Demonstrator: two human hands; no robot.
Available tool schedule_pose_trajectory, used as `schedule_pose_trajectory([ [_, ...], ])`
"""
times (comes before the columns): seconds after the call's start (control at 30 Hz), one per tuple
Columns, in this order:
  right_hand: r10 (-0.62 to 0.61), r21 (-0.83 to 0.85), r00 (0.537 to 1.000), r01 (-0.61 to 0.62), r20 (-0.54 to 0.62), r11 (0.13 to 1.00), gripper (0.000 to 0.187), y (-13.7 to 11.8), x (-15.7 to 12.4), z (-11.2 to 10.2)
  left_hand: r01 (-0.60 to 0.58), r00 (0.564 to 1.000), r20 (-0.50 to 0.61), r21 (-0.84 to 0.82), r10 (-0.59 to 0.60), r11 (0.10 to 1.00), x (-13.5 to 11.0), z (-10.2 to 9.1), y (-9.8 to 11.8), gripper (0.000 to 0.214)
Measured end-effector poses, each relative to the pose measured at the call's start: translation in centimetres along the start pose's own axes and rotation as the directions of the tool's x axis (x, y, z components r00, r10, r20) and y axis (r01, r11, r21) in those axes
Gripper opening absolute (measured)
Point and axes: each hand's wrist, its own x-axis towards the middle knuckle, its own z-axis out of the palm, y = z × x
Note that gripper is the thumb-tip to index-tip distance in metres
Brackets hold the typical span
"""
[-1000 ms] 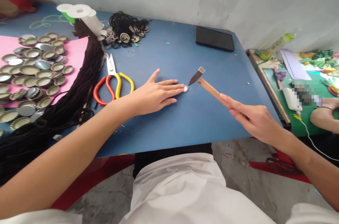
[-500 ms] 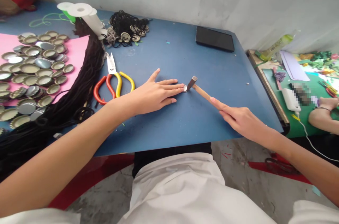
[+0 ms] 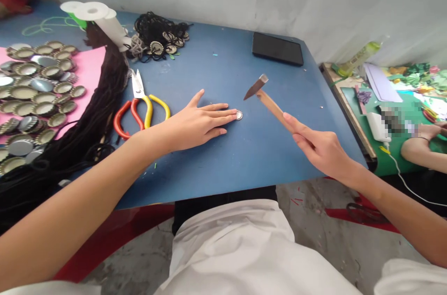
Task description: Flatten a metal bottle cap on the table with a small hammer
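Note:
A single bottle cap [image 3: 239, 114] lies on the blue tabletop [image 3: 209, 164], its crimped rim showing. My left hand [image 3: 200, 124] rests flat with fingers spread, and its fingertips touch the cap's left side, hiding part of it. In my right hand [image 3: 316, 146] is a small hammer [image 3: 272, 104], gripped by its wooden handle. The metal head is raised above the table, up and to the right of the cap. Left of my left hand lie scissors [image 3: 141, 104] with red and yellow handles, blades apart.
Many bottle caps [image 3: 44, 97] cover pink paper [image 3: 92, 67] at the left, beside long black cords [image 3: 101, 95]. White spools [image 3: 108, 23] and a black cord bundle with caps [image 3: 159, 34] stand behind. A phone [image 3: 277, 48] lies at the back right. Another person's hand [image 3: 424, 134] is at the green table.
The hammer has lifted off the cap, rising up and to the right with my right hand. My left hand stays flat beside the cap. The view has shifted slightly.

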Motion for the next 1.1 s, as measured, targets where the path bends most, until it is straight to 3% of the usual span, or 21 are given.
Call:
schedule_pose_trajectory([
  [0.1, 0.028, 0.056, 0.998, -0.031, 0.054, 0.998, 0.061, 0.1, 0.3, 0.1, 0.004, 1.0, 0.014, 0.0, -0.004, 1.0, 0.0, -0.1, -0.1, 0.055],
  [0.2, 0.117, 0.208, 0.98, -0.149, 0.158, 0.967, 0.059, 0.8, 0.4, 0.5, -0.007, 1.0, 0.026, 0.024, 0.007, 1.0, 0.0, -0.2, 0.0, 0.054],
  [0.33, 0.249, 0.524, 0.947, -0.321, 0.205, 0.789, 0.068, 1.9, -0.1, 1.6, -0.013, 1.0, -0.013, 0.146, 0.015, 0.989, 0.1, 0.0, 1.2, 0.054],
  [0.47, 0.356, 0.627, 0.921, -0.371, 0.156, 0.685, 0.076, 2.3, -0.6, 2.3, 0.02, 0.999, -0.038, 0.283, -0.01, 0.959, 0.8, 0.4, 2.7, 0.054],
  [0.7, 0.352, 0.565, 0.924, -0.37, 0.146, 0.737, 0.068, 1.6, -0.3, 2.3, 0.015, 0.992, -0.127, 0.229, 0.014, 0.973, 0.9, 0.1, 2.1, 0.047],
  [0.8, 0.332, 0.482, 0.934, -0.354, 0.134, 0.802, 0.067, 1.5, -0.2, 2.1, 0.02, 0.991, -0.135, 0.179, 0.005, 0.984, 0.7, -0.2, 1.6, 0.048],
  [0.93, 0.131, 0.167, 0.986, -0.147, 0.103, 0.975, 0.065, 0.9, 0.3, 0.7, 0.026, 0.997, -0.072, 0.096, -0.019, 0.995, 0.7, -0.2, 1.3, 0.053],
  [1.0, 0.024, 0.05, 0.997, -0.028, 0.079, 0.998, 0.063, 0.3, 0.6, -0.2, 0.033, 0.998, -0.054, 0.075, -0.029, 0.997, 0.6, 0.0, 1.1, 0.054],
  [1.1, -0.021, -0.003, 1.0, 0.021, -0.013, 1.0, 0.06, -0.4, 0.9, -0.9, 0.044, 0.998, -0.053, 0.069, -0.04, 0.997, 0.5, 0.0, 0.8, 0.054],
])
